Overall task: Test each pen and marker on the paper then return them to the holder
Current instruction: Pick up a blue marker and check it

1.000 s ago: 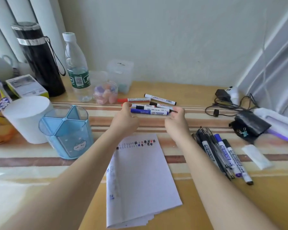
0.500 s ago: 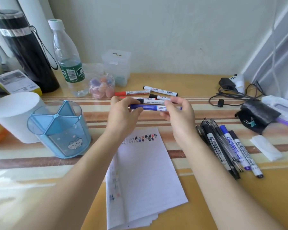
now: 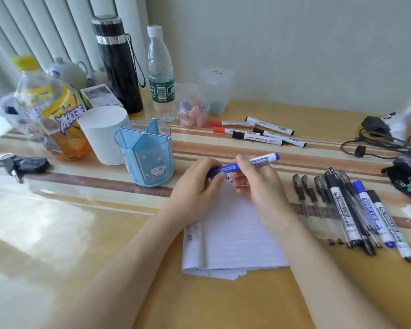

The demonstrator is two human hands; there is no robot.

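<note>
Blue marker [image 3: 261, 160] held level just above the paper's [image 3: 235, 236] top edge, left hand [image 3: 196, 186] curled round its cap end, right hand [image 3: 259, 186] pinching the barrel; looks light, stiff, slick plastic, best gripped mid-barrel for uncapping.

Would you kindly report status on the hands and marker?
Left hand and right hand grip blue marker over paper, cap on. Holder empty, unobstructed.
</note>
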